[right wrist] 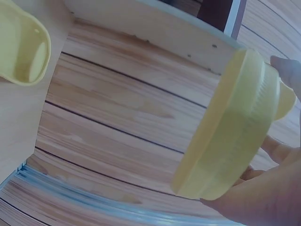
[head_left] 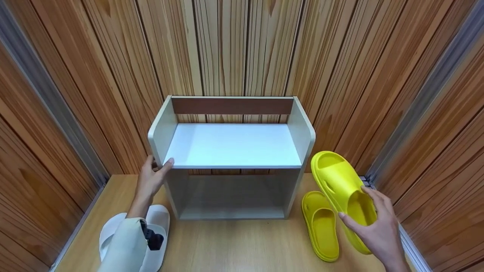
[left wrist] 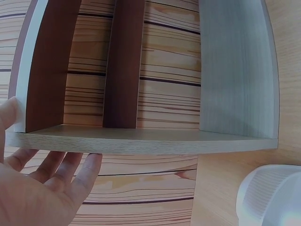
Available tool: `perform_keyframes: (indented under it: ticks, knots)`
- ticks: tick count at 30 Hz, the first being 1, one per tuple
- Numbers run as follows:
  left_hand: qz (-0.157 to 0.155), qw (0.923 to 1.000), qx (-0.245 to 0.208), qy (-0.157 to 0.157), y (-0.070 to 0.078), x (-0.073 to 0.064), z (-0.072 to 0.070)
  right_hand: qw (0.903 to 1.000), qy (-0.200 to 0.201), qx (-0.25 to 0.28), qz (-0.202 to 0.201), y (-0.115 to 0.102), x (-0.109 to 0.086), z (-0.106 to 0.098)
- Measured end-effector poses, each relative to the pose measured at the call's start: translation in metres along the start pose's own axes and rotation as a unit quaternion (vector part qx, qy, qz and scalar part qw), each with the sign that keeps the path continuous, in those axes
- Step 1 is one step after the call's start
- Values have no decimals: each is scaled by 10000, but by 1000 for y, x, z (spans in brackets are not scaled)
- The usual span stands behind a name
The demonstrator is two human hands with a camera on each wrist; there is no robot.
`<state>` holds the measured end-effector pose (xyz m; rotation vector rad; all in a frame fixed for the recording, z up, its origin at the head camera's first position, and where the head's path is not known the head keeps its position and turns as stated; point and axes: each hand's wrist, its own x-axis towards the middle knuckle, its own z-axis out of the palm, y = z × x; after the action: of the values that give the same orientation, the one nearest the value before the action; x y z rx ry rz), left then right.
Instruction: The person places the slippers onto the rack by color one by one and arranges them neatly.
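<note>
A small two-tier shoe rack (head_left: 234, 145) with a white upper shelf stands against the back wall. My left hand (head_left: 151, 179) grips its left side panel, the thumb over the white shelf's front corner. In the left wrist view the fingers (left wrist: 84, 176) lie along the panel's outer face. To the right of the rack, my right hand (head_left: 380, 223) holds a yellow slipper (head_left: 340, 173) by its heel end, toe pointing up toward the back. The other yellow slipper (head_left: 321, 230) lies on the floor below it, beside the rack.
A pair of white slippers (head_left: 159, 219) sits on the wooden floor (head_left: 230, 245) at the left, partly hidden by my left sleeve (head_left: 126, 245). Wood-panelled walls (head_left: 223, 49) close in at the back and both sides, with metal strips (head_left: 419, 90) in the corners.
</note>
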<state>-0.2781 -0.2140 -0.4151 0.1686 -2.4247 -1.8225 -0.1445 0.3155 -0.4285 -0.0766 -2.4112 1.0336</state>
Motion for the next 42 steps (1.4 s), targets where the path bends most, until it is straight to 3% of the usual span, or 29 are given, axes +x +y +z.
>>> perform_keyframes:
  ticks: [5, 15, 33, 42]
  knots:
    - [-17, 10000, -5, 41, 0, 0, 1, 9998, -61, 32, -196, -7, -1, 7]
    - [-103, 9999, -30, 42, 1, -2, 1, 9996, -287, 24, 57, -18, -7, 16]
    - [-65, 9999, -18, 101, 1, 0, 2, 9987, -428, 261, -61, -48, -13, 39]
    - [-169, 9997, -141, 97, 1, 0, 2, 9969, -600, 461, 214, -65, -9, 55]
